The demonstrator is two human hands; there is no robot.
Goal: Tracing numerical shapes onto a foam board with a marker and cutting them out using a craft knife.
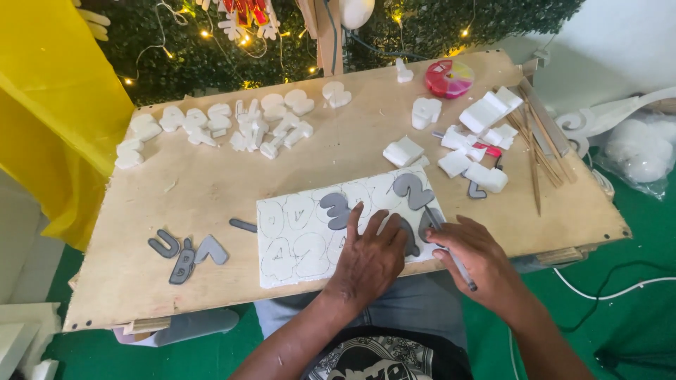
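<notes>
A white foam sheet [296, 239] with pencilled outlines lies on the plywood board [211, 176]. Three grey cut-out templates rest on it: one [336, 210] left of centre, one [412, 190] near the far right corner, and a third [410, 239] partly under my fingers. My left hand [370, 257] presses flat on the sheet and holds that third template down. My right hand [475, 257] grips a grey pencil [451, 252] with its tip at the template's right edge.
Several white foam cut-outs [232, 123] lie along the far left of the board, more foam blocks [479, 116] at the far right. Grey templates [186, 253] sit near left. Wooden sticks [535, 141], a pink round container [449, 77], yellow cloth [49, 105].
</notes>
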